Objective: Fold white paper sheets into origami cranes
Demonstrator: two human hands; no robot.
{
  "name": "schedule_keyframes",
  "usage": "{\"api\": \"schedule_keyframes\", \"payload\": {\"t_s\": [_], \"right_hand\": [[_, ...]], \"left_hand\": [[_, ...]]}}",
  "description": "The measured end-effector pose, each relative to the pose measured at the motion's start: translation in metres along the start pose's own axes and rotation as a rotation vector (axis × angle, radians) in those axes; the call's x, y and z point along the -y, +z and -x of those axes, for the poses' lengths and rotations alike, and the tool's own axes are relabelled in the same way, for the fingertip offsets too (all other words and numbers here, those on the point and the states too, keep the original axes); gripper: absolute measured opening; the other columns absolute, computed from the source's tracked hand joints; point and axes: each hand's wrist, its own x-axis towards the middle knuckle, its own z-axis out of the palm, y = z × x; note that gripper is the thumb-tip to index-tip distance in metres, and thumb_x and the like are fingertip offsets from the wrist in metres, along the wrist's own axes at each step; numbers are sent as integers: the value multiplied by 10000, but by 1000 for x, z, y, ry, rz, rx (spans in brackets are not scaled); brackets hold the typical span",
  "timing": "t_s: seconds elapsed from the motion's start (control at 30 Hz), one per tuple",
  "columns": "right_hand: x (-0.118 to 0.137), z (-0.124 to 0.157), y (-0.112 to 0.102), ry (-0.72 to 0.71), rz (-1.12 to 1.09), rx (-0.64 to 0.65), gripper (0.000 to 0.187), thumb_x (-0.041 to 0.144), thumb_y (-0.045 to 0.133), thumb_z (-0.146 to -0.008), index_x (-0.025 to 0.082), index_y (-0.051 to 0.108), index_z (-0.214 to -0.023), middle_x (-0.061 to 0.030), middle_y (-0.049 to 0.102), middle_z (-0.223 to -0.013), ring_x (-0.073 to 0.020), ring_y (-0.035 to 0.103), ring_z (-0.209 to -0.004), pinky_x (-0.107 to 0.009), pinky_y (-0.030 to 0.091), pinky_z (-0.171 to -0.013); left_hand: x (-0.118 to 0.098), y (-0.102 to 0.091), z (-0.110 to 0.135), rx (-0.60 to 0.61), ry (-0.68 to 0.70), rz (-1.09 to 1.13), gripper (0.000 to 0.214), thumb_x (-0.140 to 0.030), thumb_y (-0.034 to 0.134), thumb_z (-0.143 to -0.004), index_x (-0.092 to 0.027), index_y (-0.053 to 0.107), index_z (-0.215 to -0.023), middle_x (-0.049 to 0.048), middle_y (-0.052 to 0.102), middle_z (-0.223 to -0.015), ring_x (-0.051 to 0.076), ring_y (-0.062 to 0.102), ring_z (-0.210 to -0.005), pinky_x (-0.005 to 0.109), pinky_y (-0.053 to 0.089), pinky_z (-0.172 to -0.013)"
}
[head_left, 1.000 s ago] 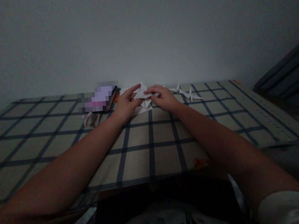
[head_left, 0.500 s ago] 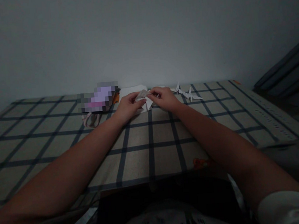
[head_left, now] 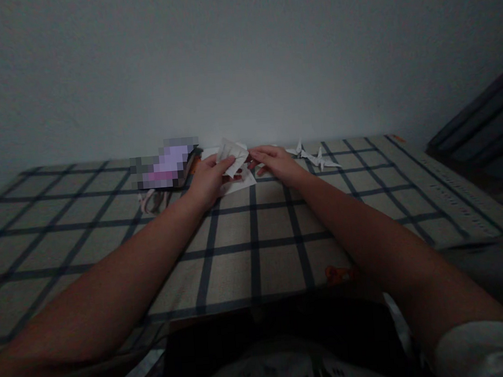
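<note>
A folded piece of white paper (head_left: pixel 232 150) is pinched in my left hand (head_left: pixel 208 179), with the thumb laid across its front. My right hand (head_left: pixel 278 164) is just right of the paper, its fingers loosely apart and the fingertips close to the paper's right corner; whether they touch it I cannot tell. Under the hands, a white sheet (head_left: pixel 246 181) lies on the tablecloth, partly hidden by my left hand. To the right of my right hand, folded paper cranes (head_left: pixel 319 160) rest on the cloth.
A checked tablecloth (head_left: pixel 272 227) covers the table, which meets a plain wall (head_left: pixel 241 61) at the back. Left of my hands lies a blurred-out purple object (head_left: pixel 171 163) with a pale strap (head_left: pixel 152 202). Dark folded fabric (head_left: pixel 485 123) is at the far right.
My left hand has turned the folded paper up, so more of its face shows. My right fingers have come off its front and spread a little to the right.
</note>
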Motion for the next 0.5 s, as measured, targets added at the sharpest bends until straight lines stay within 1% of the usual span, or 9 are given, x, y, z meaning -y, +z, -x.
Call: {"api": "schedule_keyframes", "payload": {"t_s": [0.13,0.23,0.3,0.4,0.5], "right_hand": [[2,1,1,2,15,-12,362,497,660,-857,185,730,-1027,-68,731,-999,-160,666,-888,-235,561,-636],[3,2,1,13,18,13,330,461,685,-845,181,734,-1012,-68,734,-994,-160,666,-882,-234,563,-635],[2,2,1,33,-19,33,324,453,693,-840,193,730,-1030,-64,734,-1019,-155,675,-883,-227,561,-634],[-1,1,-1,51,-108,40,347,489,688,-840,213,721,-1049,-58,729,-1072,-139,685,-868,-217,558,-634],[-2,1,-1,53,-153,47,340,483,702,-830,208,721,-1030,-57,729,-1055,-135,684,-861,-210,551,-629]], "left_hand": [[0,0,2,21,-3,-53,381,-422,820,-696,-141,716,-932,65,727,-833,173,663,-686,328,564,-711],[0,-1,3,37,4,-62,391,-429,820,-700,-135,721,-938,67,729,-832,172,661,-677,330,554,-718],[0,0,3,37,4,-51,382,-423,824,-700,-134,724,-929,67,729,-830,168,658,-677,325,552,-719],[-1,1,3,40,-5,7,379,-401,849,-678,-142,726,-926,64,735,-866,152,656,-688,311,557,-727],[-1,1,3,41,5,19,390,-407,863,-666,-143,730,-919,68,741,-875,149,659,-693,304,561,-728]]}}
